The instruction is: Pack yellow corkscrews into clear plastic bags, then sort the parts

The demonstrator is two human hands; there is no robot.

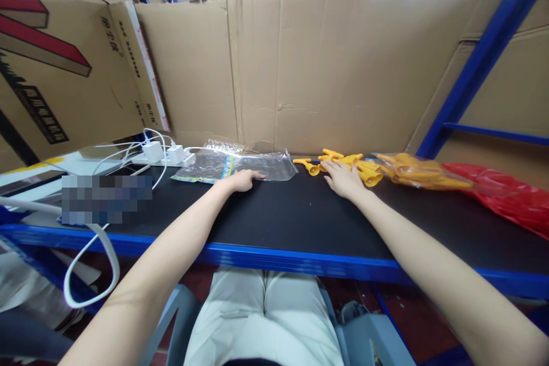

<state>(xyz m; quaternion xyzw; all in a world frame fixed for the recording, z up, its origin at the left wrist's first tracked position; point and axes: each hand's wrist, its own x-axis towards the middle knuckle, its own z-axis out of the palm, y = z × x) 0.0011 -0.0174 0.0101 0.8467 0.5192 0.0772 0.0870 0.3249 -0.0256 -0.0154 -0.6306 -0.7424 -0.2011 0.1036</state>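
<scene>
My left hand lies flat on the black tabletop, its fingertips on the front edge of a pile of clear plastic bags. My right hand reaches into a heap of small yellow plastic parts; its fingers are stretched out among them and I see nothing gripped. Both forearms extend from the near edge across the table.
A clear bag of more yellow parts and a red plastic bag lie at the right. White chargers and cables sit at the left. Cardboard sheets wall the back. A blue rack post rises at the right.
</scene>
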